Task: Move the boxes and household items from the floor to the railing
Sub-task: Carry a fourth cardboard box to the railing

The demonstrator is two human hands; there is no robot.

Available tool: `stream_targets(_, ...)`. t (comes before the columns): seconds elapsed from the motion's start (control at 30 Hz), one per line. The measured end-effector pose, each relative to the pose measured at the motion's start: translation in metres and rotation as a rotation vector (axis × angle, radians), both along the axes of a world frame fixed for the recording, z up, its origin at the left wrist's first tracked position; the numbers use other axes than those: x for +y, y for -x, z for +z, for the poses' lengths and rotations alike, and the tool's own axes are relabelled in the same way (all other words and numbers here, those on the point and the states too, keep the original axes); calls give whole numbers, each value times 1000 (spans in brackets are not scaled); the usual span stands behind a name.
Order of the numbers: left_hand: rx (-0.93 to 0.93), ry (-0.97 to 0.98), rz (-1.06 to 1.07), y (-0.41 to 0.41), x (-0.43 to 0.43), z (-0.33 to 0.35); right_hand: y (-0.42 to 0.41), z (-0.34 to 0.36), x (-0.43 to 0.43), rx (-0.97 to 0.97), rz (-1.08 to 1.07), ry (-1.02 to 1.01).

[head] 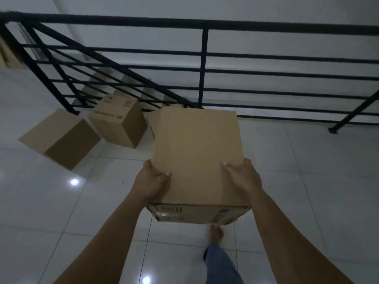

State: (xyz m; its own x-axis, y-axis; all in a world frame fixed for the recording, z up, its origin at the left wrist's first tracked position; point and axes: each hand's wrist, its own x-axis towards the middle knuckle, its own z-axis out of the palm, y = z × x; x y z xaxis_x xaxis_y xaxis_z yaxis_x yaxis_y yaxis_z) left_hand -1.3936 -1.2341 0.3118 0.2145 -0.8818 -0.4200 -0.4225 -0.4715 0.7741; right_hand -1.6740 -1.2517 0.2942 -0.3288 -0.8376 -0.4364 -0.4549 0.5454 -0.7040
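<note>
Cardboard box [196, 152] midair, left grip [152, 181] and right grip [243, 177] clasping its near sides

Held box [196, 152] betw. left hand [152, 181] & right hand [243, 177], over the floor [307, 181]; far-left box [61, 138] & mid-left box [120, 124] on floor to its left, railing [205, 64] just behind them.

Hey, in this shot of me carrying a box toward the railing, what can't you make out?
Head view:
- Fingers of left hand and right hand: mostly hidden by the carried box; thumbs show on top.
- Third floor box: mostly hidden behind the carried box.
- Print on the middle floor box: blurred.
- Labels on the carried box's near face: dim, blurred.
- Cardboard at the left edge: cut off by the frame, behind the railing.
</note>
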Motion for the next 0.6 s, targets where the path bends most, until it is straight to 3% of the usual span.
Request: stream_targets(0.6,-4,-75,112,84,-297,-33,75,-14,-333,21,121,-63)
